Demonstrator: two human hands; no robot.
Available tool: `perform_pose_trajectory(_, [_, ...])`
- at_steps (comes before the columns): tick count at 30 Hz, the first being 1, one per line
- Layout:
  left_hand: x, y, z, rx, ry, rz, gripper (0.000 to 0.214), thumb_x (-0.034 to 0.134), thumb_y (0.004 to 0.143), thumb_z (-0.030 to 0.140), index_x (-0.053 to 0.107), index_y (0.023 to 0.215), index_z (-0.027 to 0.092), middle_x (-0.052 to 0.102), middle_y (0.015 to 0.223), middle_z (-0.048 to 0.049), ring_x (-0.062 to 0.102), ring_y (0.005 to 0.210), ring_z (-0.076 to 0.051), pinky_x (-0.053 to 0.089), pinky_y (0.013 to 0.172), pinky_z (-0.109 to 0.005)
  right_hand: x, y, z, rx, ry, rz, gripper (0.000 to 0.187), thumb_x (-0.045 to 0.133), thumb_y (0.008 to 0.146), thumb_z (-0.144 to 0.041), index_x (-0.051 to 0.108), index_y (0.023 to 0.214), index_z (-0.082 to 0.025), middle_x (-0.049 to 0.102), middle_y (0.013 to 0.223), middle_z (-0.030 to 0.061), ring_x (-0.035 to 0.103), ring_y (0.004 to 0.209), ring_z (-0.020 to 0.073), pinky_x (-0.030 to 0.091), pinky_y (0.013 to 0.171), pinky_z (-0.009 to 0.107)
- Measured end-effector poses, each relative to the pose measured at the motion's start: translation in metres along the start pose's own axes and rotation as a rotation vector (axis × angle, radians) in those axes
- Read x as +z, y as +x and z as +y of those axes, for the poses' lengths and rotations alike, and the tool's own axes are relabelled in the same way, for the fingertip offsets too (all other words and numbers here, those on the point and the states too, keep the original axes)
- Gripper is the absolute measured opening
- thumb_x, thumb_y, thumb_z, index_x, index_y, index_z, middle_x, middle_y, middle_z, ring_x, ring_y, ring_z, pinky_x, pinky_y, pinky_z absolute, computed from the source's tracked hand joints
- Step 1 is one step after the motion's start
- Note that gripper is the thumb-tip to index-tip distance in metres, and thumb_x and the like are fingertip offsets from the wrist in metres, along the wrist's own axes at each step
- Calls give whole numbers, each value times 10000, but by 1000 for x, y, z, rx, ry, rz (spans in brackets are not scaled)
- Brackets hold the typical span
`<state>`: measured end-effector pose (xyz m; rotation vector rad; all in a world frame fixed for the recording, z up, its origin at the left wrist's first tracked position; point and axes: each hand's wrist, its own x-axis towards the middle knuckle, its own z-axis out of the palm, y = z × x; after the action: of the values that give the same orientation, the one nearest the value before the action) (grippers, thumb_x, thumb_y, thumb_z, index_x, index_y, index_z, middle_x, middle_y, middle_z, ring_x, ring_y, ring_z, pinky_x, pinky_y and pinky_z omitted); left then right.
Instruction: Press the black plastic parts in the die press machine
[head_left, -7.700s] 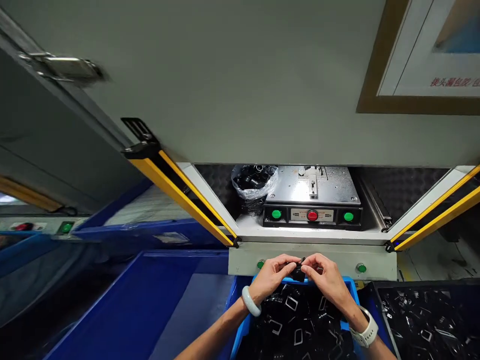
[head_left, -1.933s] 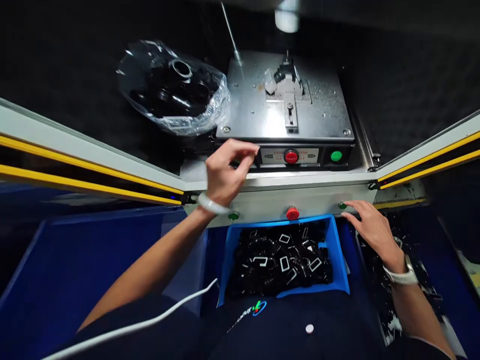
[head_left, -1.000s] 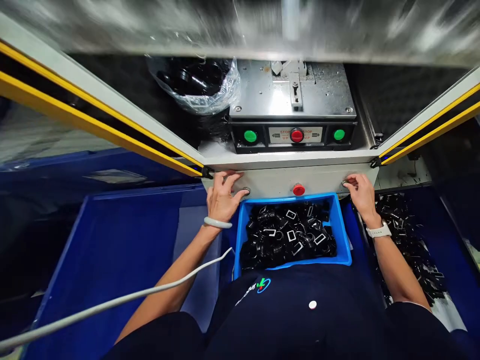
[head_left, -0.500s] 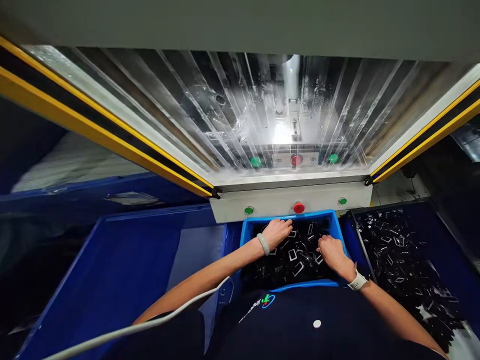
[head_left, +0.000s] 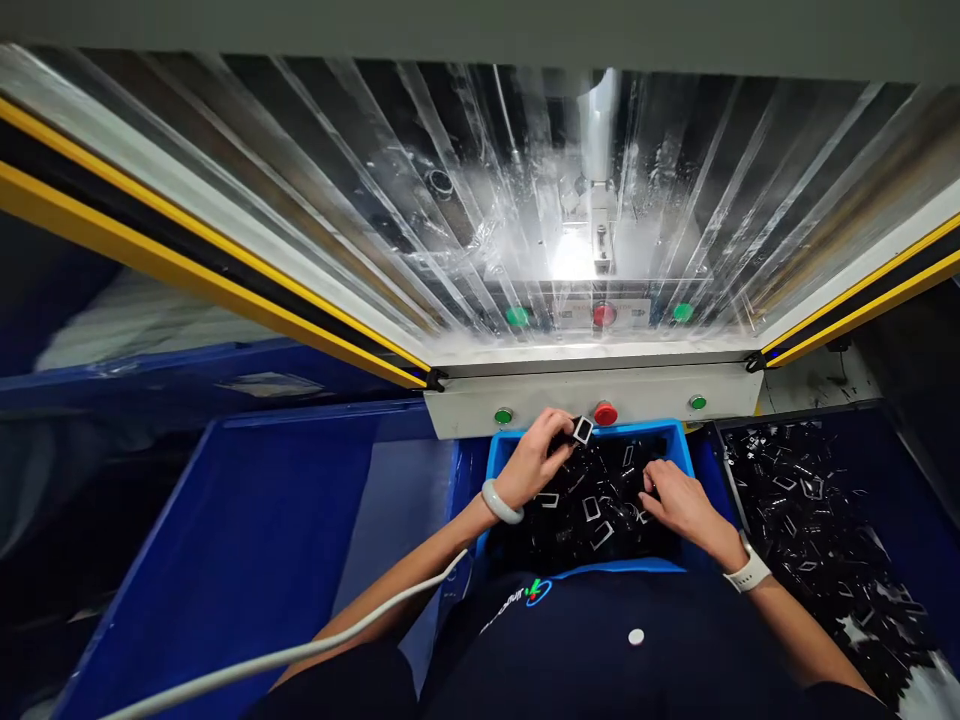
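Observation:
My left hand [head_left: 534, 458], with a pale bangle at the wrist, is closed on a small black part with a silver rectangular rim [head_left: 583, 430]. It holds the part above the far edge of a blue bin [head_left: 491, 462]. Many similar black parts [head_left: 600, 508] lie jumbled in that bin, some showing bright rectangular outlines. Over the bin's right side is my right hand [head_left: 679, 497], a white watch on its wrist. Its fingers are curled towards the thumb, low over the pile. Whatever they hold, if anything, is hidden.
Behind the bin, a machine panel carries a red button [head_left: 605, 413] and two green buttons [head_left: 504, 416]. Above it hangs a clear strip curtain [head_left: 480, 220] between yellow posts. More black parts [head_left: 806, 520] fill a crate at right. A large blue crate [head_left: 262, 530] stands left.
My left hand has drawn back from the pile and turned, lifting a black part into view. My right hand stays over the bin's right side, its fingers slightly shifted.

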<state>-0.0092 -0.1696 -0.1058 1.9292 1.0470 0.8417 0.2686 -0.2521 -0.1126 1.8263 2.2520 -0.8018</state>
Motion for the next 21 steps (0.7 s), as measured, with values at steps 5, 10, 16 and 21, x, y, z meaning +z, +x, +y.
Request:
perform_pose_trajectory(5, [4,8,-2,-138,-173,199,439,699,815,163,543,1224,200,665,1151,-83,693,1098,-223,569,1030,-410,-32,-1,1,-94,600,24,164,572,976,-266,436,885,-242,745,1144,39,635,907,167,467,768,299])
perform_pose_trajectory(10, [6,11,4,-138,-178,217,355,685,822,163,605,1167,191,697,1117,-76,712,1032,-213,590,976,-392,-37,8,-9,-43,913,10,311,719,916,-456,527,862,-216,681,847,-13,518,661,108,438,628,264])
perform_pose_trajectory(16, [3,11,5,0,-23,281,441,652,839,104,585,1261,212,669,1151,-69,697,1056,-210,599,949,-361,-52,20,-25,-21,1311,55,429,829,823,-495,630,1069,-207,741,982,50,713,800,167,584,650,295])
perform_pose_trajectory(21, [8,18,2,165,72,289,637,598,858,26,453,1442,234,617,1168,-80,668,1049,-204,587,963,-370,-80,36,-51,10,1277,253,378,806,843,-543,704,963,-200,651,732,-8,576,601,109,397,453,210])
